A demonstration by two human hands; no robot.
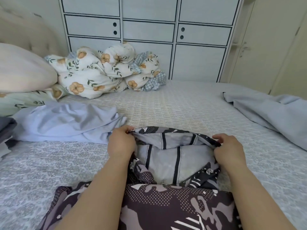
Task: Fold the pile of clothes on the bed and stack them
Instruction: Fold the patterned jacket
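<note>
Left hand point(121, 143) and right hand point(228, 149) pinch the patterned garment point(172, 160) stretched between them, probably to square its edge for folding

Beyond the patterned garment point(167, 156) that both hands hold at its top edge, the middle of the bed point(166, 103) lies bare and flat as far as the cabinet point(149, 30); a hand could pass forward there. To the left, a rumpled light blue garment point(66, 122) blocks the way, touching the left hand point(120, 143). A dark cloth point(6, 128), perhaps folded, sits at the far left edge. At the back left, a floral duvet point(106, 70) and a pillow point(21, 68) fill the corner. To the right, a grey-blue garment point(274, 113) sprawls, well apart from the right hand point(228, 150).
</note>
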